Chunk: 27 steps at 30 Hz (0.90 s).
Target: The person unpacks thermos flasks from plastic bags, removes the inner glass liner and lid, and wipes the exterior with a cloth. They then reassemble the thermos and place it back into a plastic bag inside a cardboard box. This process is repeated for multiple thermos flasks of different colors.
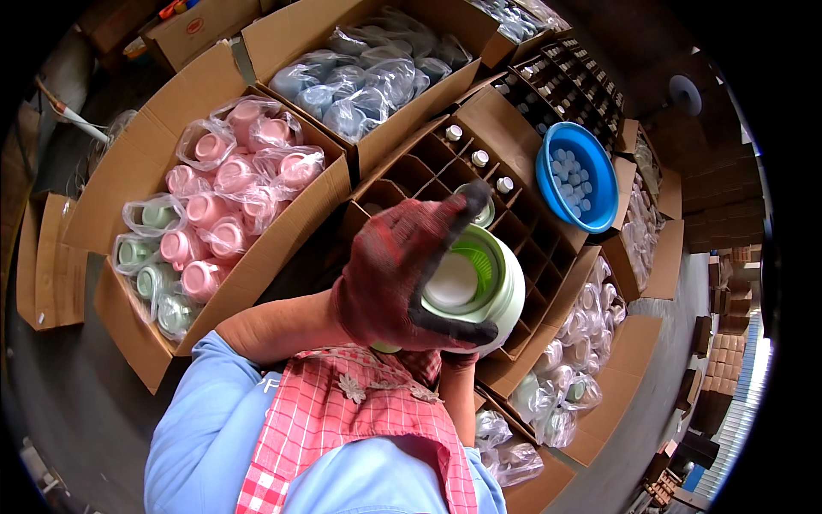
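In front of my chest is a pale green and white plastic container [510,295], its mouth tilted up toward me. Inside it show a bright green slotted wall [481,250] and a white round piece [451,281]. My left hand [394,270], in a dark red and black glove, is over the near-left side of the mouth, thumb and forefinger spread wide. Beyond the forefinger tip a small pale green round part [484,212] is partly covered. My right hand [460,358], also gloved, supports the container from below; its fingers are mostly hidden.
Left stands an open carton [282,283] of bagged pink and green cups. Another carton [377,158] holds bagged grey-blue ones. Ahead, a divided carton [419,171] has several white-capped bottles. A blue basin [550,201] of white caps rests beyond. More cartons [629,343] line the right.
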Motion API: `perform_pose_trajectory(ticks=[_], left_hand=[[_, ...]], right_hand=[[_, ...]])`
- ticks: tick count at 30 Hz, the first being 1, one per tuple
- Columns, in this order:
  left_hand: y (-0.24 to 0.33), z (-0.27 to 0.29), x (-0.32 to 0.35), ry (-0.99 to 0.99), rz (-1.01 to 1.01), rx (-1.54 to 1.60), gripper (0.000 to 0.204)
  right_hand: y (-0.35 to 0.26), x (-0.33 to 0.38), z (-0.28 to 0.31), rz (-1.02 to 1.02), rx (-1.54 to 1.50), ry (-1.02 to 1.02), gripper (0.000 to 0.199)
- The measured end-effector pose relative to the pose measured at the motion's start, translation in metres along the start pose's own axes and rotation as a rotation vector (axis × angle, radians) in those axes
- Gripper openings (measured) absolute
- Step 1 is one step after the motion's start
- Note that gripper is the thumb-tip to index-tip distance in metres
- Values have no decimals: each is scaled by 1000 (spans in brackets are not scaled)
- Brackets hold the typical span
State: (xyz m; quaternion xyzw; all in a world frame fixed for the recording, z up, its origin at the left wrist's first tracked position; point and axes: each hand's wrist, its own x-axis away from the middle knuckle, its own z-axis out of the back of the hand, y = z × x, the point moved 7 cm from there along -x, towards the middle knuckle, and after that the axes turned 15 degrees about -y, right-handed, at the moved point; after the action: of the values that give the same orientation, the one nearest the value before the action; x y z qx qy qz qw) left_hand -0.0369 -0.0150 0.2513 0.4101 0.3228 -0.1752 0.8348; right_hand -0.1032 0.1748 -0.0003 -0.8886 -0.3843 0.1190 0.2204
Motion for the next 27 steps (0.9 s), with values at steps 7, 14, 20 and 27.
perform_pose_trajectory(ticks=[7, 14, 20, 27], left_hand=[[5, -7, 0, -17, -64, -57, 95], [-8, -9, 6, -36, 3, -11, 100], [-19, -16, 8, -68, 35, -11, 100], [-30, -15, 6, -74, 16, -21, 99]], right_hand=[[2, -9, 2, -31, 175, 74, 58], [5, -14, 5, -50, 272, 124, 59], [2, -18, 6, -64, 336, 148, 59], [-5, -19, 10, -73, 419, 178, 60]])
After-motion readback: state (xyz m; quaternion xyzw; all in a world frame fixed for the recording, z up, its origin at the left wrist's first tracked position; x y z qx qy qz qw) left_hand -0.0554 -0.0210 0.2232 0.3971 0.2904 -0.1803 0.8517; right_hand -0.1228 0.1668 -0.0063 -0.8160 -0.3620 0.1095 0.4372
